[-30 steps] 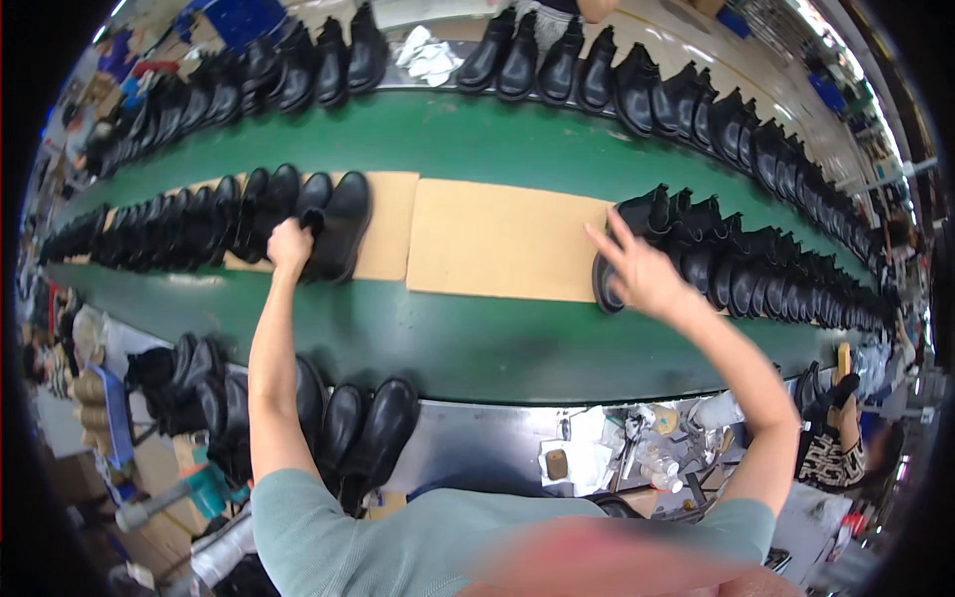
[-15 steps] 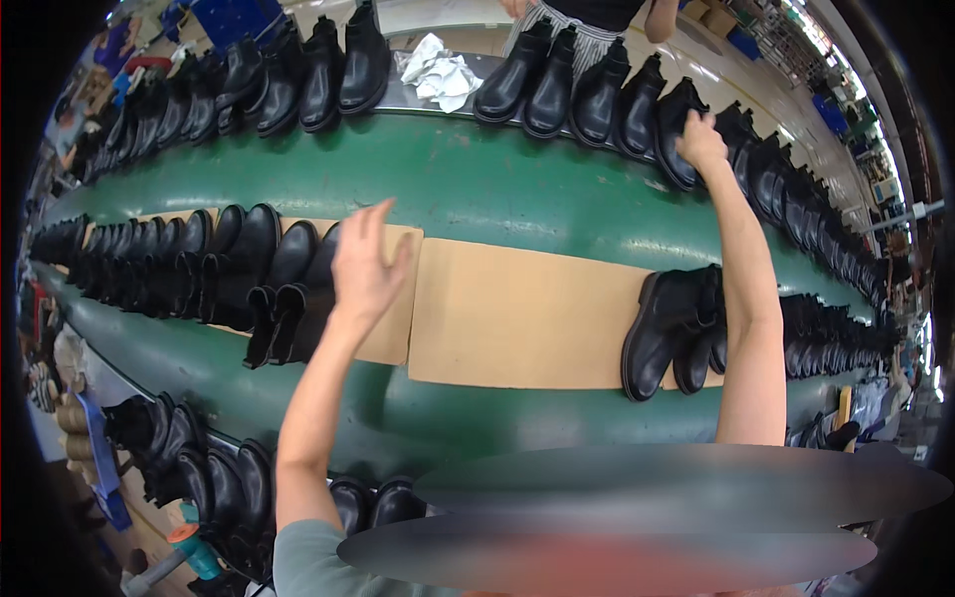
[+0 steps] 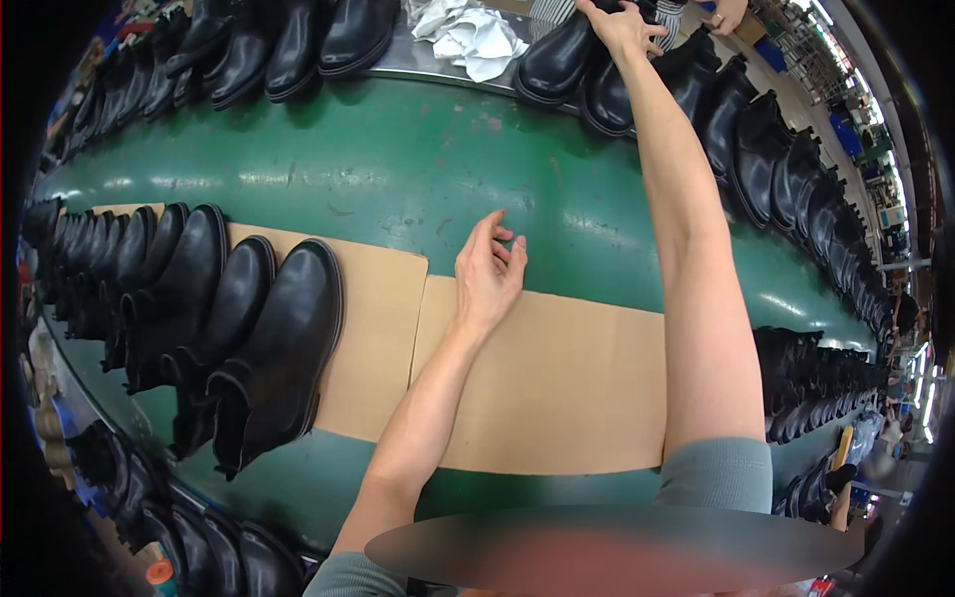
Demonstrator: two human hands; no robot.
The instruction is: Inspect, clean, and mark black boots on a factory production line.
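Smooth black leather everywhere here! The front boot of the left row (image 3: 284, 348) shows a rounded, glossy toe, its dark sole running along the right edge; toes point away from the person, shafts lie nearer. It rests on flat, matte tan cardboard (image 3: 557, 388), laid over a shiny, scuffed green tabletop (image 3: 398, 169).

And the right arm is at full stretch, nearly straight, across to the far row of boots! The right hand (image 3: 627, 32) is above a far boot (image 3: 607, 95), fingers spread and thumb well apart; whether skin meets leather, I cannot tell. Just left of that row sits a crumpled, soft white heap (image 3: 477, 40) on a smooth metal strip (image 3: 423, 65).

Meanwhile the left hand (image 3: 488, 277) hangs over the far edge of the cardboard, elbow bent, wrist slightly cocked, fingers loosely curled, thumb apart, nothing in its grasp. The two hands are well apart.
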